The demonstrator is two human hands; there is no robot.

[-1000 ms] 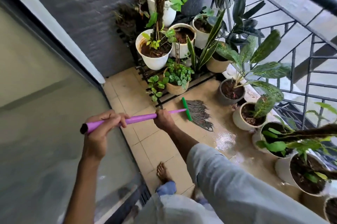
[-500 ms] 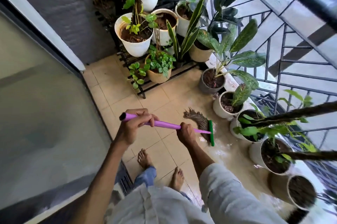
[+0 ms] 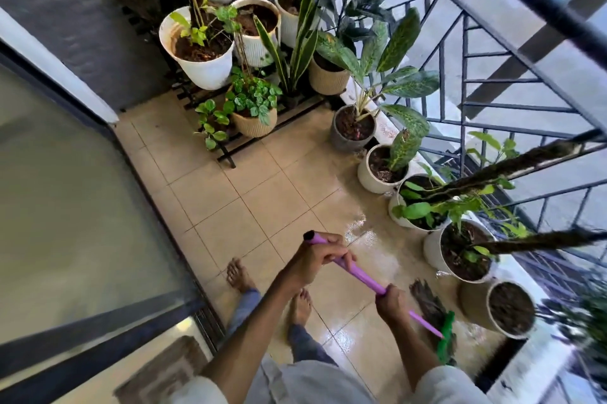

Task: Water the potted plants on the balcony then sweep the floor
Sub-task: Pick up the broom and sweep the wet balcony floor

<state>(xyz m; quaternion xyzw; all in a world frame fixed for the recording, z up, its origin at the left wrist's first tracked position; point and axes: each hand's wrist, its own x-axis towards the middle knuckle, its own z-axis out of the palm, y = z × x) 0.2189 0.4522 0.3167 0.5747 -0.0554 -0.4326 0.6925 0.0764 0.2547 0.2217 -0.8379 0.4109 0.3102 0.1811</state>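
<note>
Person seen from above, barefoot on tiled balcony floor (image 3: 230,203). Both hands closed round purple broom handle (image 3: 363,278), lower centre of frame: left hand (image 3: 317,260) near black-capped top end, right hand (image 3: 391,300) lower down. Green broom head (image 3: 445,336) w/ dark bristles on wet tiles, lower right, beside white pots. Potted plants (image 3: 253,98) line top & right edge by railing (image 3: 492,81).
</note>
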